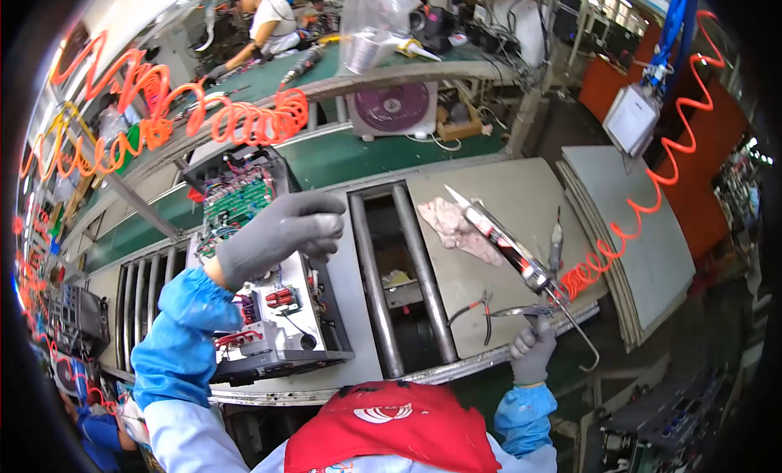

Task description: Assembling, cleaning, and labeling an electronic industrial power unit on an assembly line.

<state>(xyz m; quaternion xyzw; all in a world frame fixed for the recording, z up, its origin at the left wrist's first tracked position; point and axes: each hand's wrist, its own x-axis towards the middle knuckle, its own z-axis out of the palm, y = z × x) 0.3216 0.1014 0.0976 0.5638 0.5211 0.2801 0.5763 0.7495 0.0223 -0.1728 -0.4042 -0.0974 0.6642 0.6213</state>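
Observation:
My left hand (285,233), in a grey glove, is raised over an open metal chassis (326,310) with its fingers loosely bent and nothing seen in them. Green circuit boards (240,198) and red parts (281,298) with wiring fill the chassis. At the bench's front edge, my right hand (533,352), also gloved, has its fingers curled at the handle of a caulking gun (513,249). The gun lies slanted, nozzle pointing away to the left, its hooked rod toward me. Pliers (487,308) rest on the bench left of the right hand.
A crumpled pinkish rag (456,228) lies beside the gun nozzle, and a slim screwdriver-like tool (556,245) stands right of it. Metal rollers (425,269) span a gap between the boards. Orange coiled hoses (684,139) hang at both sides. Stacked panels (639,228) lie at right.

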